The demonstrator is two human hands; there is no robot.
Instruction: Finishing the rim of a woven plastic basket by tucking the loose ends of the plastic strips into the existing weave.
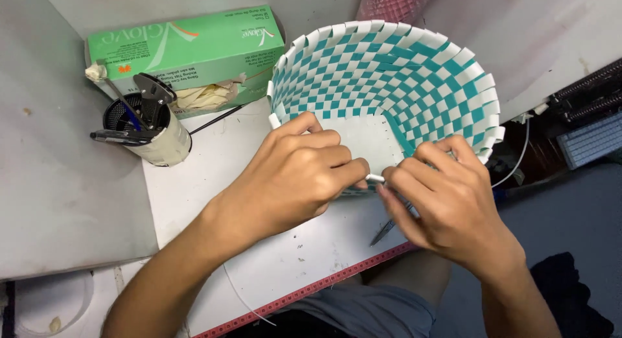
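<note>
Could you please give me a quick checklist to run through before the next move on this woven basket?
1. Both hands on the strip: ok. The left hand and right hand pinch a white strip at the near rim of the basket.
2. Basket steady: ok; it lies tilted on the white table, braced by both hands.
3. Strip end tucked into the weave: cannot tell, the fingers hide it.
4. Tool under the right hand: cannot tell what it is; only its dark tip shows.
5. Tool cup and green glove box out of the way: ok, both stand apart on the left.
</note>
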